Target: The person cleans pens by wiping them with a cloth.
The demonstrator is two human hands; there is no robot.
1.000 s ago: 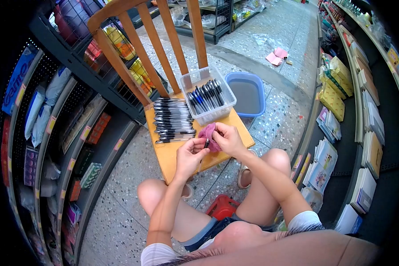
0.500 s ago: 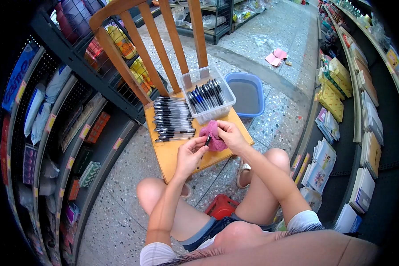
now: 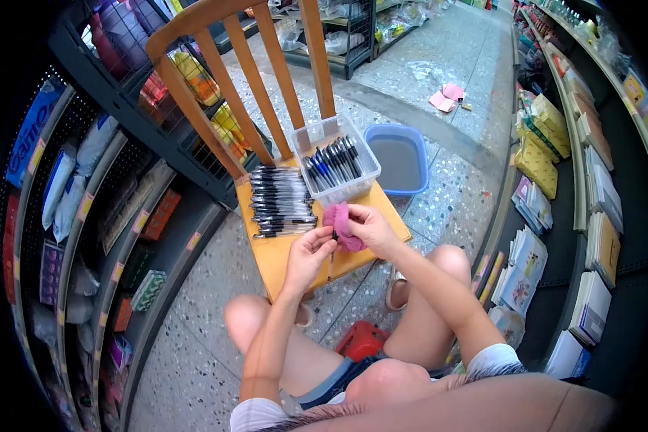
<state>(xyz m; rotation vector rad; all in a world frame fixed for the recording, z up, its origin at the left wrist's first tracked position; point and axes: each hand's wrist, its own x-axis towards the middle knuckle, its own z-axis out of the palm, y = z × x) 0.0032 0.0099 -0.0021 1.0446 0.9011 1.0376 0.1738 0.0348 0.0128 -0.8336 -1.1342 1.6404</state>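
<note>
Your left hand (image 3: pixel 311 248) holds a slim pen with a black end (image 3: pixel 335 235), its lower part slanting down over the yellow wooden chair seat (image 3: pixel 266 270). Your right hand (image 3: pixel 371 229) pinches a crumpled pink cloth (image 3: pixel 344 229), which bunches against the pen's black end. Beside the cloth, you have a row of clear-barrelled pens with black caps (image 3: pixel 279 200), lying flat and roughly parallel on the seat. Next to them sits an open, clear plastic box (image 3: pixel 344 191), upright, with black and blue pens (image 3: pixel 333 164) leaning side by side inside.
</note>
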